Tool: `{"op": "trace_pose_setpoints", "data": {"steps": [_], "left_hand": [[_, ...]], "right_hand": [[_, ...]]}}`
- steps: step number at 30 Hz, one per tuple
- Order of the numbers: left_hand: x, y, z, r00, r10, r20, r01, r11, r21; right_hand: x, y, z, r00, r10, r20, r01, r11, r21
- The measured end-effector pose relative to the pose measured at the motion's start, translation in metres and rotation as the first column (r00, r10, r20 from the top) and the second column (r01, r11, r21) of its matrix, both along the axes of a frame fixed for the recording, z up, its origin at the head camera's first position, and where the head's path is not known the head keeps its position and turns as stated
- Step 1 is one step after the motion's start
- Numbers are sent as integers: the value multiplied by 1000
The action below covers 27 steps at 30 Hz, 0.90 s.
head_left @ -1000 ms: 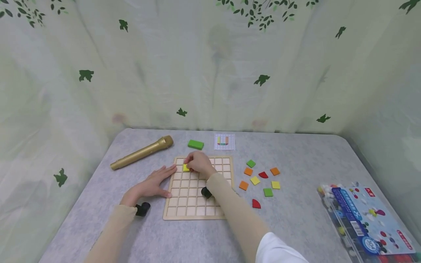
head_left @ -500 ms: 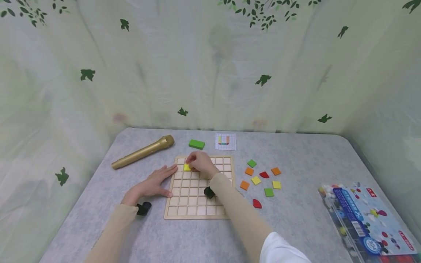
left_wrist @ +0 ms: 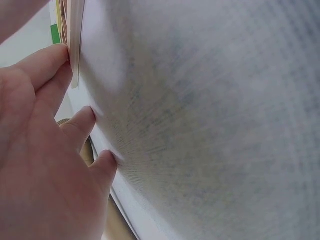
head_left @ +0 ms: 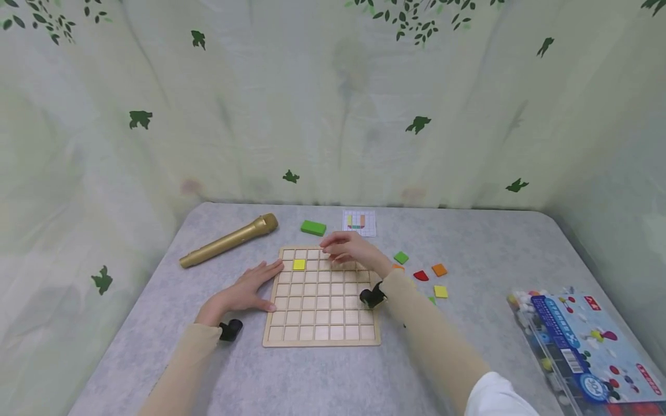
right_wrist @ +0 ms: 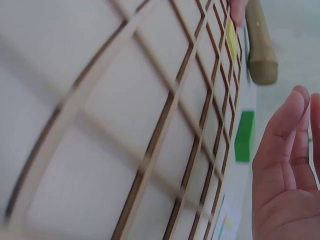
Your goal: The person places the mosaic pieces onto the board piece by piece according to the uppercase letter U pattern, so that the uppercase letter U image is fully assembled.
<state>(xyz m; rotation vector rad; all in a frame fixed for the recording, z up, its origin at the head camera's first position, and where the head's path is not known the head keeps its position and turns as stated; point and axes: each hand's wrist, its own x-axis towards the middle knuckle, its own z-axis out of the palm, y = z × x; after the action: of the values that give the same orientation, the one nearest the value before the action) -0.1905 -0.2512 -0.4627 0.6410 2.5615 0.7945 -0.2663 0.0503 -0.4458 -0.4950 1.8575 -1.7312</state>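
A wooden grid board (head_left: 322,345) lies on the table. One yellow square tile (head_left: 299,264) sits in a cell near its upper left corner. My left hand (head_left: 239,294) rests at the board's left side, fingers spread; in the left wrist view a fingertip touches the board's edge (left_wrist: 76,45). Above the upper right part of the grid hovers my right hand (head_left: 356,251), its fingers loosely bent and holding nothing. Right of the board lie a green tile (head_left: 401,257), a red quarter-round tile (head_left: 421,275), an orange tile (head_left: 439,270) and a yellow tile (head_left: 440,291). My right forearm hides others.
Behind the board are a green block (head_left: 313,227) and a pattern card (head_left: 366,222), partly behind my right hand. A gold microphone (head_left: 229,240) lies at the back left. At the right edge stands a clear box with a printed blue cover (head_left: 598,346). A curtain hangs behind the table.
My right hand has let go of the yellow tile, leaving it in its cell, and has moved right over the board. The left hand has stayed at the board's edge.
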Motion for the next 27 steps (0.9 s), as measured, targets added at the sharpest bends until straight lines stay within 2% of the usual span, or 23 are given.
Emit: {"op": "trace_pose_setpoints", "data": {"steps": [3,8,15,27], "left_hand": [[1,1,1,1000,1,-2,-1,1000,6],[3,1,2,1000,7,1,-7,1000,2],[3,1,2,1000,6,-6,-6,1000,6],[3,1,2,1000,0,-7,0,1000,11]], "right_hand": [[0,26,2,1000,-14,11,14,1000,-5],[3,66,3,999,-53,11,52,997,60],[16,113,1,994,-110,-6,110,985,130],[34,163,-6,986,-169,-17,168,962,216]]}}
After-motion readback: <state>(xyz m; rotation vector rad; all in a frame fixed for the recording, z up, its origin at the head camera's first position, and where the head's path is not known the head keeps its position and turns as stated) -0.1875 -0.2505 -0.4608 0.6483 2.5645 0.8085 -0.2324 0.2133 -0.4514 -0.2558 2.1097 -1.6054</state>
